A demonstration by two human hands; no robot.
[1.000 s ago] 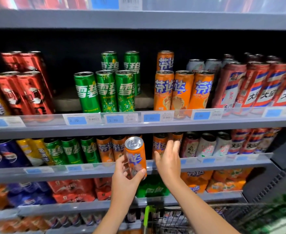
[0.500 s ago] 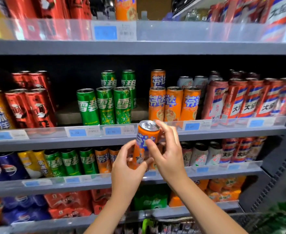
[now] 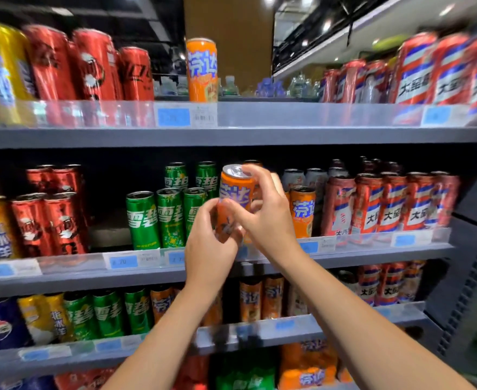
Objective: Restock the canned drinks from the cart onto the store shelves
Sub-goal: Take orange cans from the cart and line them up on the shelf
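Note:
An orange can with blue lettering is held upright in front of the middle shelf. My left hand grips its lower part from the left. My right hand wraps its upper part from the right, fingers reaching over the silver top. Behind the hands stands a row of orange cans on the same shelf, mostly hidden. A single orange can stands on the top shelf.
Green cans stand left of the held can, red cans and yellow cans farther left. Red-white-blue cans fill the right side. Clear rails with price tags front each shelf. Lower shelves hold more cans and packs.
Both hands have lifted the orange can from the lower shelf's level up to the middle shelf. My right hand has closed round the can. The view has tilted up, showing the top shelf.

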